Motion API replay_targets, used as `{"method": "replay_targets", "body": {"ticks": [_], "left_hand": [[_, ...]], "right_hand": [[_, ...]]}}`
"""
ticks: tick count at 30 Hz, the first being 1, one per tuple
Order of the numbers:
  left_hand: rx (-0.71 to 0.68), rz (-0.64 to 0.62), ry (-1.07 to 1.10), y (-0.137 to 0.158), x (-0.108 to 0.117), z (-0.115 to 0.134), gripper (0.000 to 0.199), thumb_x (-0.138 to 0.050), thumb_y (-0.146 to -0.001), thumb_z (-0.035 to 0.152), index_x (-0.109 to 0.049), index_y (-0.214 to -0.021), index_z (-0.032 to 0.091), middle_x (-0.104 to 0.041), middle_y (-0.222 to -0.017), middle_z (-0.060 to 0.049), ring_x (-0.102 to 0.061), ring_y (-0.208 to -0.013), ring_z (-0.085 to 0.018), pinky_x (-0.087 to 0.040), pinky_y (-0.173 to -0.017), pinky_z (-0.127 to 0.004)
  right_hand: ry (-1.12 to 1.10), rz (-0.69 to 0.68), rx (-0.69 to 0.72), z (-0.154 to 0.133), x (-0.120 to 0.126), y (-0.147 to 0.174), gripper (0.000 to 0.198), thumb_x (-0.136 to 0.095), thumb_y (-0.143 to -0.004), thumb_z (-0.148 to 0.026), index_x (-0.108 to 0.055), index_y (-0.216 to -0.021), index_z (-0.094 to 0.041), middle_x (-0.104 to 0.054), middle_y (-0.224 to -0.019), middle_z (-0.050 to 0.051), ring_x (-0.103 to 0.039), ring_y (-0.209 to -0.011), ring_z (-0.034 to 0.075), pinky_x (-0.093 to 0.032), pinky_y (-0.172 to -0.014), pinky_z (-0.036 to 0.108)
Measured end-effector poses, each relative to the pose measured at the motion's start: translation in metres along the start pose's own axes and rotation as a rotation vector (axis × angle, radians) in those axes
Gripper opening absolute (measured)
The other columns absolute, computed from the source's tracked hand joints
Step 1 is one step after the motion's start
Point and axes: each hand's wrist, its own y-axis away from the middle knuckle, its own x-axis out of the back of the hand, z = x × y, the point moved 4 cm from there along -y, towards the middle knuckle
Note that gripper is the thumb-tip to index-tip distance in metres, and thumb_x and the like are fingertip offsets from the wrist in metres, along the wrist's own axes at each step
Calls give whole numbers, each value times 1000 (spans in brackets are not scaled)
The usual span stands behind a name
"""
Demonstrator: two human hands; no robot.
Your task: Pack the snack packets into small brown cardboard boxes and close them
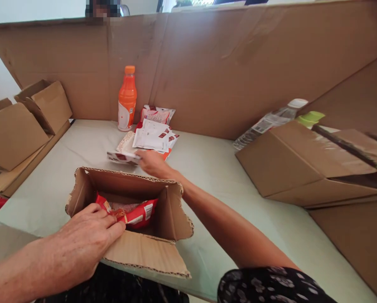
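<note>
An open cardboard box (172, 210) stands in front of me with a red snack packet (141, 216) inside. My left hand (90, 235) curls over its near edge, fingers closed and resting against the packet; the fingertips are partly hidden. Beyond the box, my right hand (153, 162) pinches a flat white sachet (122, 158) with dark red print, held just above the table. Close by lies a pile of white sachets (152, 136), with a pale speckled packet (126, 142) beside it and a red-and-white packet (158, 114) behind.
An orange bottle (127, 99) stands upright near the tall cardboard wall (207, 71). Open cardboard boxes (11, 134) sit at the left. At right, a clear plastic bottle (267, 122) leans behind a tilted cardboard box (289, 160), near a lime-green item (311, 118). A person is partly visible beyond the wall.
</note>
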Motion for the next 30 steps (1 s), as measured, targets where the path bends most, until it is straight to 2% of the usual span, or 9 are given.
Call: {"method": "replay_targets", "body": {"ticks": [2,5,8,11,14,18,21,26,30], "left_hand": [[8,-33,-18,-2,-5,-1,80,-44,-62,-6,-48,-138,17,-67,-130,-12,-63,-120,-28,-42,-113,-52],[11,3,-35,-4,-7,-2,70,-45,-64,-4,-54,-130,15,-68,-128,-13,-63,-120,-28,-38,-116,-52],[9,50,-28,-5,-9,-4,67,-48,-66,0,-55,-130,15,-69,-127,-14,-64,-117,-28,-38,-115,-51],[43,57,-13,-5,-14,-7,63,-52,-67,3,-57,-128,15,-71,-122,-13,-66,-113,-29,-43,-111,-49],[60,96,0,-4,-15,-6,74,-50,-68,3,-50,-140,19,-66,-135,-12,-63,-123,-29,-46,-109,-47],[18,80,-52,-3,-16,-3,82,-49,-66,3,-44,-147,15,-65,-135,-16,-62,-125,-34,-43,-112,-54],[23,68,-86,-3,-17,-3,77,-50,-66,2,-49,-142,13,-68,-129,-17,-64,-119,-34,-45,-110,-53],[46,37,-63,-5,-18,-6,73,-53,-68,6,-50,-141,13,-66,-133,-17,-62,-123,-34,-42,-114,-54],[72,-25,-54,-7,-19,-5,66,-54,-67,7,-56,-133,11,-70,-123,-17,-66,-112,-35,-46,-109,-58]], "right_hand": [[-173,203,5,14,32,18,47,-31,-89,-2,-64,-122,-11,-73,-115,14,-68,-107,23,-52,-88,31],[-475,530,146,19,88,68,41,-34,-94,-11,-60,-125,-17,-73,-116,12,-70,-96,21,-56,-81,32],[-508,639,238,0,125,122,36,-38,-100,-23,-55,-132,-27,-74,-109,10,-71,-83,24,-58,-68,37],[-463,541,379,-34,128,155,21,-49,-99,-23,-62,-114,-30,-74,-92,3,-69,-72,21,-56,-62,34],[-258,378,438,-63,102,159,21,-46,-96,-11,-62,-99,-25,-73,-86,1,-66,-68,15,-50,-63,27],[200,113,271,-69,55,132,21,-48,-83,-2,-59,-87,-19,-70,-80,3,-62,-65,16,-35,-56,28],[349,-84,197,-63,46,120,25,-48,-77,3,-59,-85,-19,-69,-74,3,-62,-61,17,-25,-52,30],[473,-38,129,-63,70,125,19,-51,-84,-3,-61,-83,-18,-69,-70,6,-65,-58,19,-26,-50,32],[507,-168,177,-80,51,114,13,-61,-83,-4,-68,-88,-14,-74,-78,12,-72,-69,23,-37,-52,29]]}}
